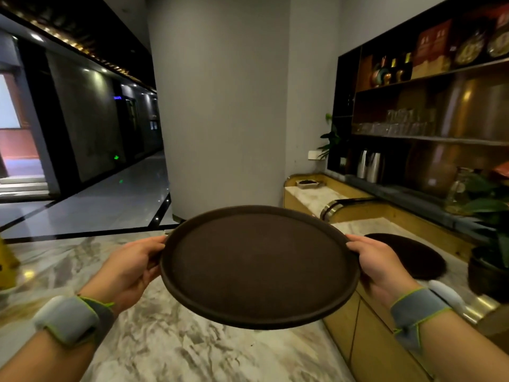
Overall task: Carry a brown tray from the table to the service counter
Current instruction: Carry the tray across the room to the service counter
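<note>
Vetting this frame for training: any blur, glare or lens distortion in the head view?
Head view: dim, warm light; wide-angle bending along the edges; shelf glasses upper right are soft and smeared; small glare spots on the glossy corridor floor; the brown tray, left hand and right hand are fairly sharp.

Round brown tray [259,267] held in the air beside the service bench [391,226].

The tray is a dark brown disc with a low raised rim and a matte, faintly textured face, and it carries nothing. It sits nearly level, its far edge tipped slightly up, above the marbled floor. The left hand [132,267] grips its left rim and the right hand [378,267] its right rim, thumbs over the top edge. The bench, with a pale marbled top and a yellow wood front, lies just to the right of the tray, lower than it and not touching.
</note>
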The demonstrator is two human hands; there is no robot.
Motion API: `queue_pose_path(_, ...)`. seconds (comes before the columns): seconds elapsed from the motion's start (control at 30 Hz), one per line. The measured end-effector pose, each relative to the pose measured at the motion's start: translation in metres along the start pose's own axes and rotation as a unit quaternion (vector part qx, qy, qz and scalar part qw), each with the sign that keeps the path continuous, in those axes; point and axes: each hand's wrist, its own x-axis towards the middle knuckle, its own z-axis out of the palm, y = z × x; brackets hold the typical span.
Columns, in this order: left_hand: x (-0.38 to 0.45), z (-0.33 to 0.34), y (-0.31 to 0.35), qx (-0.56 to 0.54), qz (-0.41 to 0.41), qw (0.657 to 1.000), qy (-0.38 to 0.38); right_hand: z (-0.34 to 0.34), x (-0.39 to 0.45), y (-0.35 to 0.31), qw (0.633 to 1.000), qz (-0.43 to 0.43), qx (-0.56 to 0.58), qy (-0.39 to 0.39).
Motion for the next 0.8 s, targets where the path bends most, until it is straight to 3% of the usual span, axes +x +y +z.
queue_pose_path(0.57,0.262,0.138,0.091,-0.012,0.004,1.000,-0.013,0.107,0.288,-0.104,1.000,0.000,0.004,0.001)
queue_pose_path(0.8,0.365,0.155,0.102,-0.021,0.002,0.999,-0.031,0.154,0.372,-0.114,1.000,-0.013,0.020,-0.001)
